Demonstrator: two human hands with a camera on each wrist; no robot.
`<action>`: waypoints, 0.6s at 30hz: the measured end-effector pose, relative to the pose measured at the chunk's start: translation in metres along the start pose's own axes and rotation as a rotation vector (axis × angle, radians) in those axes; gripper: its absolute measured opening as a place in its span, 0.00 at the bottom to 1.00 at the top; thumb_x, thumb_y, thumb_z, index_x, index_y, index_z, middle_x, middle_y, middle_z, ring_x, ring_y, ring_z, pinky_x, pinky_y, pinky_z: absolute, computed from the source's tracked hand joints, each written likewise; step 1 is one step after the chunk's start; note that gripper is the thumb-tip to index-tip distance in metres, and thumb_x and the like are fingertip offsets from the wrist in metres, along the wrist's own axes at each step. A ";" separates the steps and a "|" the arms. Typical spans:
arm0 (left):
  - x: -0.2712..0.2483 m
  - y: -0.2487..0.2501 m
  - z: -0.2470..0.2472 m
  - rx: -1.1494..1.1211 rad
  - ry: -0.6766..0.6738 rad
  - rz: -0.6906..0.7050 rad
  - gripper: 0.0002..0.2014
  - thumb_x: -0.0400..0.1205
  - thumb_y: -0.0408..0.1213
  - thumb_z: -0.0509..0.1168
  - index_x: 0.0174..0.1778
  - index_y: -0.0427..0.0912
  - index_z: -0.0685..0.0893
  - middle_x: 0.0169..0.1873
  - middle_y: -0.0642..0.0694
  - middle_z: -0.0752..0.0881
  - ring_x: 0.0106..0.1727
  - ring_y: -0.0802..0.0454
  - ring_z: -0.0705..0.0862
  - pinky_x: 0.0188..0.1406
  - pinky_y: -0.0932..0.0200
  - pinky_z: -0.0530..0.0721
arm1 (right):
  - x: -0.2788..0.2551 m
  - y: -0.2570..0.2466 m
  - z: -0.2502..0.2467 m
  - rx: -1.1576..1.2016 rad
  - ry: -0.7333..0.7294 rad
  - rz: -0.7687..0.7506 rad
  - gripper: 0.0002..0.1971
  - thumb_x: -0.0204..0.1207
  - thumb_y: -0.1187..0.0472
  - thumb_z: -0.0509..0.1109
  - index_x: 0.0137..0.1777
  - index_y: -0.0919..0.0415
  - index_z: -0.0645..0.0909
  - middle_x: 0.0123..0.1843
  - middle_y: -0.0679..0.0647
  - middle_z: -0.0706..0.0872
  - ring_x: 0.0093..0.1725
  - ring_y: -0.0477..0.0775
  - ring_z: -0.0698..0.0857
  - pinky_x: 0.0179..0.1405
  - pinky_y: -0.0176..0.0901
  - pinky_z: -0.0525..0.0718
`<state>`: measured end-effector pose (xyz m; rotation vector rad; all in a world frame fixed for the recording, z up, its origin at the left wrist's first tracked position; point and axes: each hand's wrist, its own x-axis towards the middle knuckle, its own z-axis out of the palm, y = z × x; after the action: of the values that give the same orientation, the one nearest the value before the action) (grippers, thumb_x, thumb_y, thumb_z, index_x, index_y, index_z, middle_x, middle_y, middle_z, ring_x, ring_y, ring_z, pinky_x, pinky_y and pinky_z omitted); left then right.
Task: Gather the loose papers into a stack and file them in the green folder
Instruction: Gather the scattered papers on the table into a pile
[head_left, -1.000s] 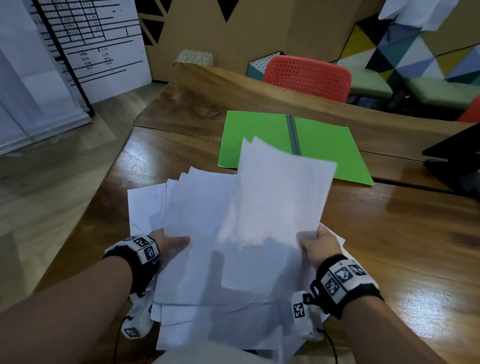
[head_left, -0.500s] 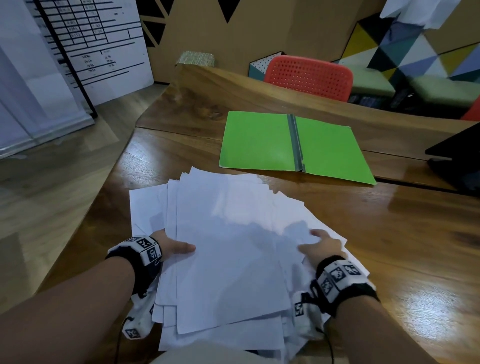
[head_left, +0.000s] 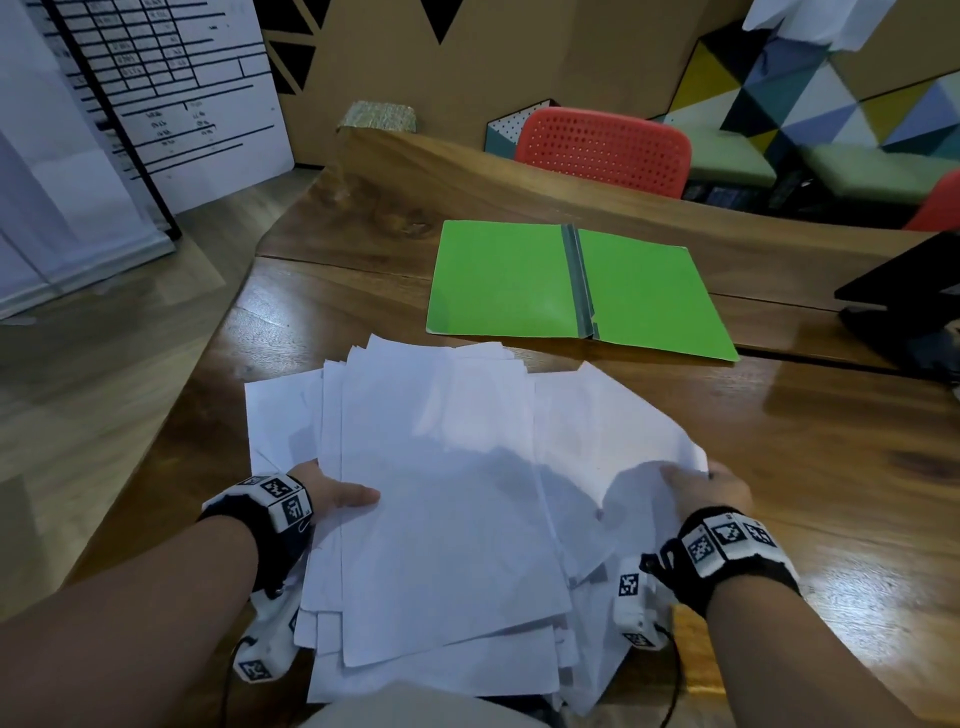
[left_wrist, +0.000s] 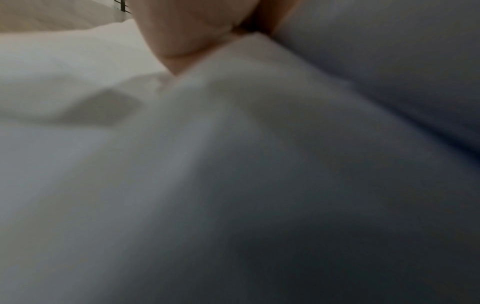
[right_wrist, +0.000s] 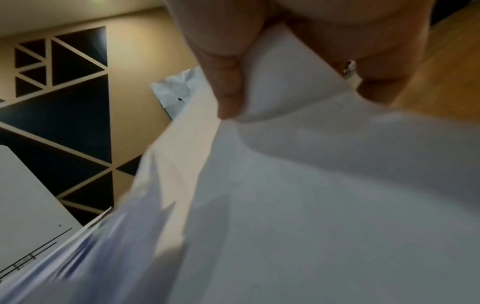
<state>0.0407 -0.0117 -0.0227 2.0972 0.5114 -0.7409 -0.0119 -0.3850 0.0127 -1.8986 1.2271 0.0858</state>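
Between left hand (head_left: 332, 493) and right hand (head_left: 709, 488) lie papers (head_left: 447, 499).

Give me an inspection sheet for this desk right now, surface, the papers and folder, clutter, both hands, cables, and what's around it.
Surface: glossy wooden table, seam running across it.
Job's things: loose white papers fanned unevenly, not squared; green folder lying open and flat beyond them, no sheets in it.
Clutter: dark object at the table's right edge, cut off by the frame.
Hands: left hand grips the pile's left edge, thumb on top; right hand pinches a sheet corner at the right.
Cables: thin black leads hang from the wrist cameras.
Surroundings: red chair, whiteboard, wood floor.
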 end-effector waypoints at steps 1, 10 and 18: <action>-0.001 0.000 0.000 -0.010 -0.002 0.004 0.23 0.69 0.34 0.77 0.59 0.33 0.81 0.51 0.39 0.85 0.47 0.46 0.79 0.50 0.57 0.74 | -0.003 -0.001 0.001 0.048 0.007 0.022 0.33 0.72 0.56 0.73 0.76 0.61 0.67 0.70 0.67 0.79 0.59 0.69 0.81 0.56 0.55 0.80; -0.001 0.001 0.000 -0.017 0.019 -0.019 0.27 0.69 0.35 0.77 0.62 0.32 0.80 0.54 0.39 0.85 0.47 0.45 0.78 0.50 0.57 0.73 | -0.005 0.005 0.028 -0.072 -0.160 0.203 0.23 0.62 0.58 0.80 0.52 0.67 0.76 0.47 0.64 0.83 0.45 0.68 0.85 0.53 0.61 0.86; -0.004 0.004 0.000 0.006 0.031 -0.013 0.27 0.69 0.36 0.77 0.62 0.31 0.80 0.55 0.38 0.85 0.48 0.46 0.79 0.50 0.58 0.73 | -0.003 -0.003 0.034 -0.343 -0.221 0.047 0.20 0.65 0.65 0.75 0.59 0.69 0.82 0.44 0.57 0.82 0.39 0.58 0.79 0.29 0.40 0.75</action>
<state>0.0401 -0.0143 -0.0176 2.1156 0.5405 -0.7189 0.0015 -0.3594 -0.0062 -2.0837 1.1605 0.5478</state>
